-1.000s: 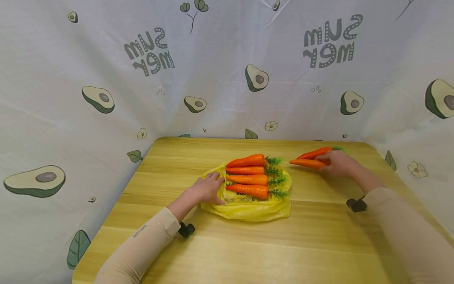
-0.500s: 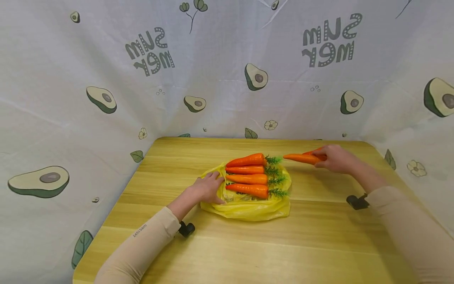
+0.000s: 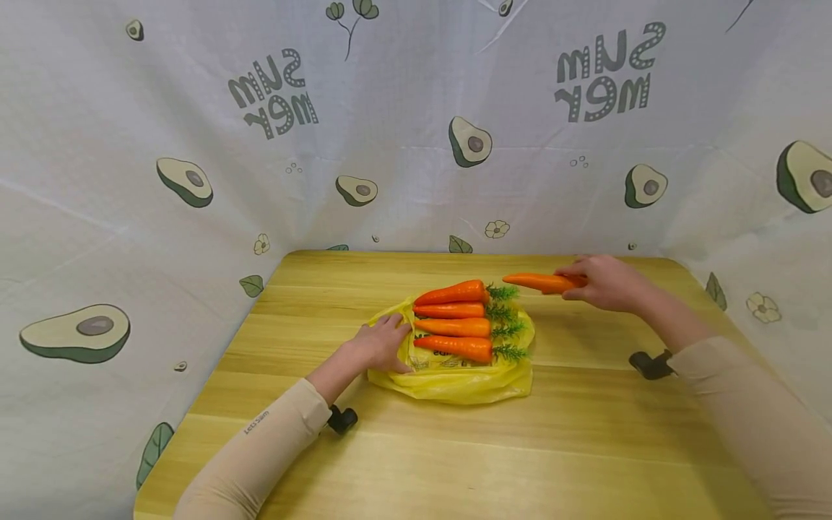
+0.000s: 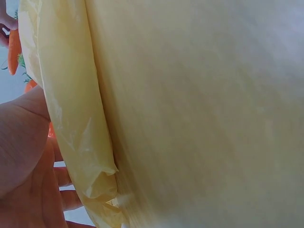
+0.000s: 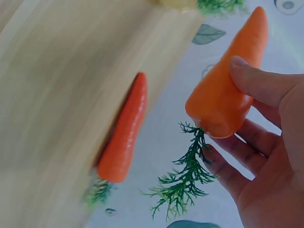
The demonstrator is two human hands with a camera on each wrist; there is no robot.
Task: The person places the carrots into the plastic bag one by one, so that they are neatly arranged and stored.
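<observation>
In the head view my right hand point(image 3: 604, 283) holds an orange carrot point(image 3: 536, 281) above the far right of the table, tip pointing left. The right wrist view shows thumb and fingers round that carrot point(image 5: 221, 92), its green top hanging down. A redder carrot point(image 5: 124, 130) lies on the table below; in the head view the hand hides it. My left hand point(image 3: 380, 345) rests with fingers spread on the left side of a yellow plastic bag point(image 3: 448, 386). Several carrots point(image 3: 455, 328) lie in a row on the bag, leafy tops to the right.
A wooden table point(image 3: 416, 455) bears everything. Behind it and at the sides hangs a pale cloth point(image 3: 403, 87) printed with avocados and leaves. Small black wrist cameras sit under both forearms.
The right hand has lifted the orange carrot off the table, away from the redder one beside it, and carried it a little left and up. The left hand and bag stay put.
</observation>
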